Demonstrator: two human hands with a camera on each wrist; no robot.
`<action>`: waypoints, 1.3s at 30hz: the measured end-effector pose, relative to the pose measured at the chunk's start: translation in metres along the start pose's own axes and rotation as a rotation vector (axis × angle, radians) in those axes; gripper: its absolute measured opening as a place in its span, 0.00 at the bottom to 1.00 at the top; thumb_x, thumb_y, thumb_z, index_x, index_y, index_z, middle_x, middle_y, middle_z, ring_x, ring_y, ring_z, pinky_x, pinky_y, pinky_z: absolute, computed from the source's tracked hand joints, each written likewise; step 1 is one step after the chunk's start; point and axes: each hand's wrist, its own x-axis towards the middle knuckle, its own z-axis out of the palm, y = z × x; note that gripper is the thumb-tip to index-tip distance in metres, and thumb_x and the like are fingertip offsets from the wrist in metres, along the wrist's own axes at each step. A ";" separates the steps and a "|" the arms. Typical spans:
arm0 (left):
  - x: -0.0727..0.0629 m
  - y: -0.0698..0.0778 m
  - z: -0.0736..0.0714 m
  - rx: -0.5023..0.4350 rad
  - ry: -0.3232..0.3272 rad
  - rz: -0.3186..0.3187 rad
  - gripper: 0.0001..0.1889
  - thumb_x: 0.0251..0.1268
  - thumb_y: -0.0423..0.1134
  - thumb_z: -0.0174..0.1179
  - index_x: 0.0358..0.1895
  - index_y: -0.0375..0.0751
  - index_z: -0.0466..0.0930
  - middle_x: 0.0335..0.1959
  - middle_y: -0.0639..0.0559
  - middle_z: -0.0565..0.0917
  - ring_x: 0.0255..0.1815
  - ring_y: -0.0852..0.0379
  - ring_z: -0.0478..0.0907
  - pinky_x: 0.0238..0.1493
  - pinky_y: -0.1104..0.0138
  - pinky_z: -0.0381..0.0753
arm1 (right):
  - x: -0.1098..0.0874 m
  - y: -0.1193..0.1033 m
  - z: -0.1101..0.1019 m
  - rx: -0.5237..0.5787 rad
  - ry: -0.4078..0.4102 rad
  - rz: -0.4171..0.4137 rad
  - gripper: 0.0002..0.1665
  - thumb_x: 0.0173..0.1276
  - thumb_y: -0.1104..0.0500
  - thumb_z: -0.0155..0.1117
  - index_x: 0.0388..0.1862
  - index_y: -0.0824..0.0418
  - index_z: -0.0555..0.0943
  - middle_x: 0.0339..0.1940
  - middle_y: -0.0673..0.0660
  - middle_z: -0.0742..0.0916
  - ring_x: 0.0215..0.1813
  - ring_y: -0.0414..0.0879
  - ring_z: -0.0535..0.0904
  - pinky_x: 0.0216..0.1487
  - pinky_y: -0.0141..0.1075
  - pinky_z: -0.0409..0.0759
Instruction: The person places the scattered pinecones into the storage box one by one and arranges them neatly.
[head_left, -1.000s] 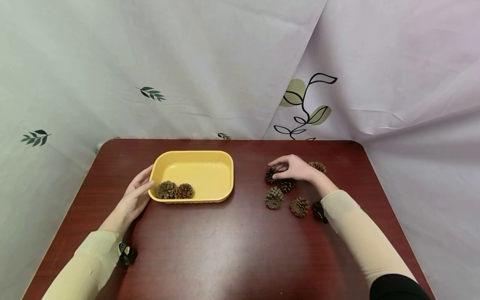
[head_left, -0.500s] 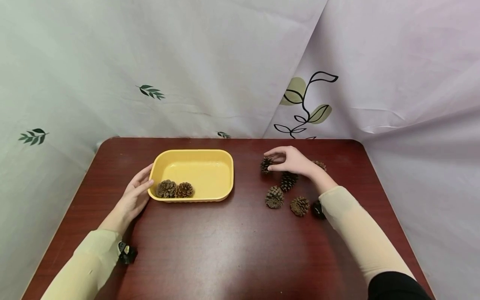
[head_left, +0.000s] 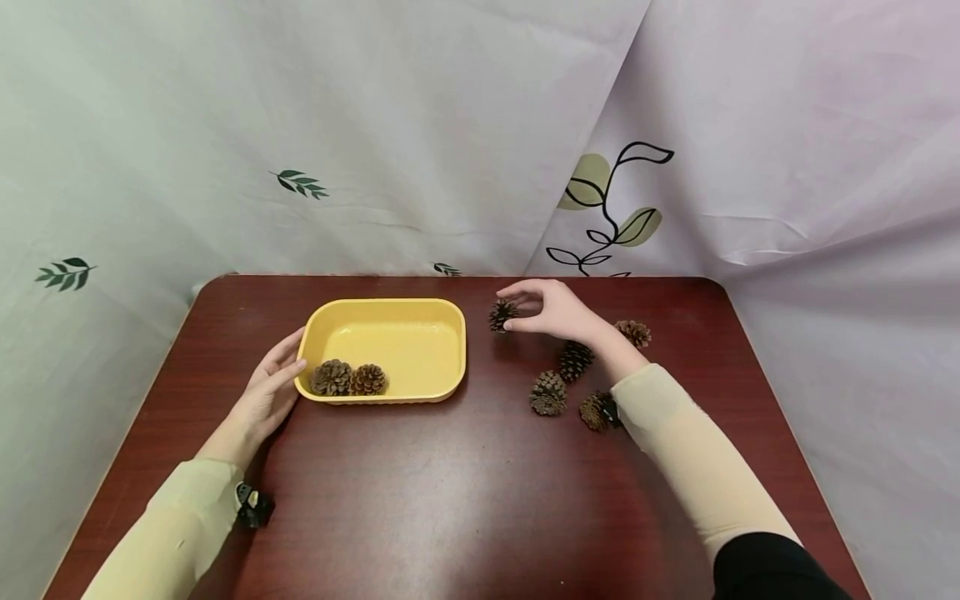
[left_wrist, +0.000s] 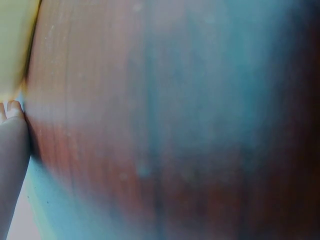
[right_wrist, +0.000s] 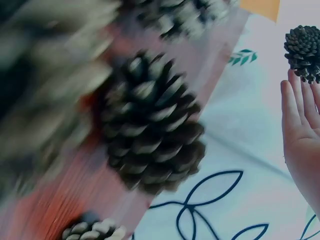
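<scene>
In the head view my right hand pinches a dark pine cone between thumb and fingertips, just right of a yellow tray. The right wrist view shows this pine cone at the fingertips. My left hand grips the tray's left end, thumb over the rim and fingers along the outside. Two pine cones lie in the tray's near left corner: a wider one and a smaller one. The left wrist view catches only part of the left hand beside the tray wall.
On the table, several pine cones lie at the right: a dark one, a greyish one, a brown one partly behind the wrist camera, and one beyond the forearm. A white curtain hangs behind the table.
My right hand has lifted the dark pine cone from the group and carried it left and away from me, towards the tray. The left hand and tray have stayed in place.
</scene>
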 end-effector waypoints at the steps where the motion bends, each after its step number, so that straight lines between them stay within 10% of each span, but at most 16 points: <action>1: 0.000 0.000 0.000 0.002 0.001 -0.001 0.27 0.83 0.22 0.42 0.73 0.51 0.76 0.68 0.62 0.83 0.65 0.66 0.81 0.59 0.73 0.83 | 0.002 -0.002 0.002 0.010 0.002 -0.007 0.31 0.66 0.63 0.79 0.67 0.66 0.83 0.66 0.63 0.87 0.66 0.59 0.84 0.71 0.50 0.81; 39: 0.000 0.000 -0.003 0.034 0.001 -0.006 0.27 0.83 0.22 0.42 0.75 0.50 0.74 0.69 0.63 0.82 0.66 0.67 0.81 0.59 0.74 0.83 | 0.044 -0.035 0.110 0.073 -0.109 -0.161 0.33 0.63 0.64 0.82 0.66 0.69 0.82 0.64 0.63 0.88 0.65 0.55 0.85 0.68 0.30 0.81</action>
